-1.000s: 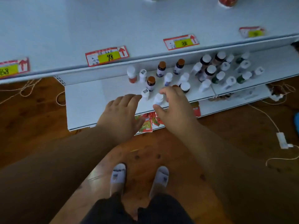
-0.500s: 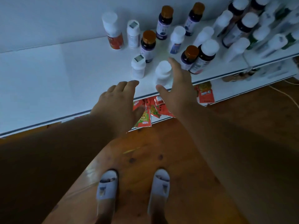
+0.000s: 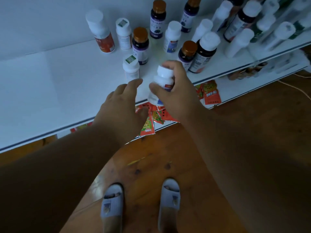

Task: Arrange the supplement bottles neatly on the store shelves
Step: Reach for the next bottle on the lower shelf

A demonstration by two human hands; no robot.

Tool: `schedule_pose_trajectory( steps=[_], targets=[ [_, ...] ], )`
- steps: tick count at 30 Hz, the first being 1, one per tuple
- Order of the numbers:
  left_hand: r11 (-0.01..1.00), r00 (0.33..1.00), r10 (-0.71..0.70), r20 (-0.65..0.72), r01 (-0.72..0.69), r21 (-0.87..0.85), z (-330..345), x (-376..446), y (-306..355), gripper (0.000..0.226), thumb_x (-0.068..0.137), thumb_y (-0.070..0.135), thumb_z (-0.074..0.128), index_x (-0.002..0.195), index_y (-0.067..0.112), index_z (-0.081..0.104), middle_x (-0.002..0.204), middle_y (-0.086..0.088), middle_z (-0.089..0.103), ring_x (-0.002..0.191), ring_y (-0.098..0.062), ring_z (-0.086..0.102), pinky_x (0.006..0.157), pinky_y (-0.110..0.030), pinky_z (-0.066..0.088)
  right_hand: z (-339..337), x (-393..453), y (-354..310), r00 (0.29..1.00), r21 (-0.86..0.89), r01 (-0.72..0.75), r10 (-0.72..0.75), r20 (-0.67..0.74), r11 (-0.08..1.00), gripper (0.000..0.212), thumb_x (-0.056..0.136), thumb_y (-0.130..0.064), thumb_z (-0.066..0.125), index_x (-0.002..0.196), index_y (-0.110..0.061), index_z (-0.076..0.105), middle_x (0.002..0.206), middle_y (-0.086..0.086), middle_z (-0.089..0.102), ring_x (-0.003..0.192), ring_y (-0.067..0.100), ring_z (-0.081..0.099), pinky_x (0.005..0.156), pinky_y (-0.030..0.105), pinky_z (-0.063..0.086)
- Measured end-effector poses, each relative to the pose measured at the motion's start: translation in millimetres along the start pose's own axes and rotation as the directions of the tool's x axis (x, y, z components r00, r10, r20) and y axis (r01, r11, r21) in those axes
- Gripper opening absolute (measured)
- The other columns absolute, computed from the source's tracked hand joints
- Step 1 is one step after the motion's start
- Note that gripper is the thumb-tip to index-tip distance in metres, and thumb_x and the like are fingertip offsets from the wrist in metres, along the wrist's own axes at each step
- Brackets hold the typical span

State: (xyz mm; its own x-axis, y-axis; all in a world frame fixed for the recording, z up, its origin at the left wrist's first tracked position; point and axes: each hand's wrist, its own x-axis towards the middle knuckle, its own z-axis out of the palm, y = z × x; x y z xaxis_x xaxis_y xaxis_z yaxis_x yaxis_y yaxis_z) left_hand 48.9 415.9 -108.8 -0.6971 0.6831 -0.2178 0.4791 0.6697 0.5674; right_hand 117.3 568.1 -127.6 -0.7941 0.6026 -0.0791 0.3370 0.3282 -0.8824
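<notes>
My right hand (image 3: 176,91) grips a white supplement bottle (image 3: 161,83) and holds it tilted just above the front edge of the white shelf (image 3: 58,91). My left hand (image 3: 121,105) hovers beside it with fingers extended, holding nothing. A small white bottle with a green-marked cap (image 3: 131,68) stands just beyond the left fingertips. Behind it stand a dark bottle with an orange cap (image 3: 140,45), a red-labelled white bottle (image 3: 101,32) and several other bottles.
More white and dark bottles crowd the shelf's right part (image 3: 244,31). Red sachets (image 3: 148,125) lie on the lower shelf below the front edge. My feet in pale slippers (image 3: 112,204) stand on the wooden floor. A white cable (image 3: 296,88) runs at right.
My right hand closed on the white bottle at the shelf's front and lifted it, tilted. My left hand moved a little forward. The view came closer to the shelf.
</notes>
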Motion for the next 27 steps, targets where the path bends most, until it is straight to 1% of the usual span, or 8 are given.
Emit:
schedule_pose_trajectory(
  steps=[5,10,14,18,20,22,25,27],
  targets=[
    [0.989,0.984,0.063,0.165,-0.039,-0.144,-59.4,-69.6,53.2,0.078,0.084,0.053,0.063,0.149,0.036,0.023,0.148,0.006,0.04,0.129,-0.017,0.046,0.103,-0.038,0.043,-48.9,-77.4,-66.6,0.969,0.334,-0.22,0.244,-0.031,0.917,0.056,0.069,-0.037,0.086,0.113,-0.031,0.052,0.105,-0.002,0.062,0.089,0.011,0.067,0.08,0.034,0.06],
    [0.972,0.927,0.212,0.311,-0.166,-0.169,-124.7,-133.6,137.9,0.09,0.071,0.081,0.051,0.147,0.039,0.025,0.131,0.023,0.04,0.111,0.0,0.044,0.082,-0.014,0.035,-120.5,-163.4,-148.8,0.925,0.563,-0.269,0.372,-0.074,0.781,0.044,0.076,-0.034,0.082,0.11,-0.022,0.057,0.101,0.005,0.063,0.088,0.015,0.065,0.079,0.034,0.058],
    [0.933,0.871,0.354,0.339,-0.305,-0.192,-154.9,-173.3,215.9,0.097,0.066,0.083,0.046,0.148,0.033,0.027,0.14,0.016,0.042,0.118,0.002,0.043,0.092,-0.016,0.036,-192.0,-216.4,-203.1,0.911,0.621,-0.283,0.407,-0.064,0.731,0.028,0.091,-0.047,0.063,0.109,-0.026,0.058,0.104,0.007,0.064,0.092,0.018,0.067,0.079,0.04,0.058],
    [0.857,0.8,0.495,0.338,-0.386,-0.341,-158.2,-196.1,294.9,0.078,0.078,0.074,0.055,0.141,0.032,0.039,0.138,0.013,0.051,0.126,-0.005,0.049,0.105,-0.035,0.041,-263.9,-240.2,-235.5,0.901,0.715,-0.237,0.424,-0.091,0.657,0.021,0.099,-0.046,0.049,0.097,-0.028,0.059,0.09,0.003,0.064,0.083,0.021,0.064,0.082,0.054,0.056],
    [0.814,0.763,0.564,0.316,-0.451,-0.365,-153.6,-198.3,329.4,0.066,0.082,0.067,0.057,0.138,0.035,0.041,0.135,0.016,0.053,0.126,-0.005,0.05,0.105,-0.034,0.042,-301.2,-244.6,-243.4,0.904,0.684,-0.199,0.401,-0.148,0.702,0.021,0.1,-0.042,0.048,0.1,-0.023,0.058,0.088,0.004,0.061,0.08,0.022,0.061,0.077,0.05,0.056],
    [0.809,0.761,0.574,0.302,-0.468,-0.357,-149.2,-196.5,359.7,0.076,0.078,0.076,0.054,0.142,0.038,0.037,0.139,0.017,0.05,0.128,-0.004,0.047,0.107,-0.037,0.041,-335.6,-247.6,-249.3,0.9,0.653,-0.174,0.388,-0.198,0.737,0.02,0.102,-0.04,0.047,0.101,-0.022,0.057,0.088,0.004,0.06,0.08,0.021,0.06,0.076,0.047,0.056],
    [0.785,0.748,0.606,0.272,-0.503,-0.362,-146.0,-187.5,401.1,0.06,0.076,0.077,0.053,0.13,0.06,0.033,0.133,0.024,0.05,0.124,0.001,0.049,0.101,-0.03,0.043,-379.0,-243.1,-254.6,0.895,0.626,-0.146,0.372,-0.246,0.766,0.02,0.104,-0.038,0.044,0.104,-0.021,0.056,0.088,0.005,0.06,0.079,0.021,0.061,0.078,0.05,0.057],
    [0.779,0.748,0.614,0.252,-0.522,-0.348,-146.6,-174.2,426.8,0.057,0.077,0.076,0.054,0.128,0.057,0.035,0.131,0.023,0.051,0.122,0.001,0.05,0.099,-0.027,0.044,-401.8,-233.8,-257.3,0.896,0.627,-0.124,0.359,-0.264,0.769,0.022,0.104,-0.037,0.043,0.108,-0.019,0.056,0.088,0.005,0.06,0.077,0.019,0.062,0.075,0.047,0.058]
  ],
)
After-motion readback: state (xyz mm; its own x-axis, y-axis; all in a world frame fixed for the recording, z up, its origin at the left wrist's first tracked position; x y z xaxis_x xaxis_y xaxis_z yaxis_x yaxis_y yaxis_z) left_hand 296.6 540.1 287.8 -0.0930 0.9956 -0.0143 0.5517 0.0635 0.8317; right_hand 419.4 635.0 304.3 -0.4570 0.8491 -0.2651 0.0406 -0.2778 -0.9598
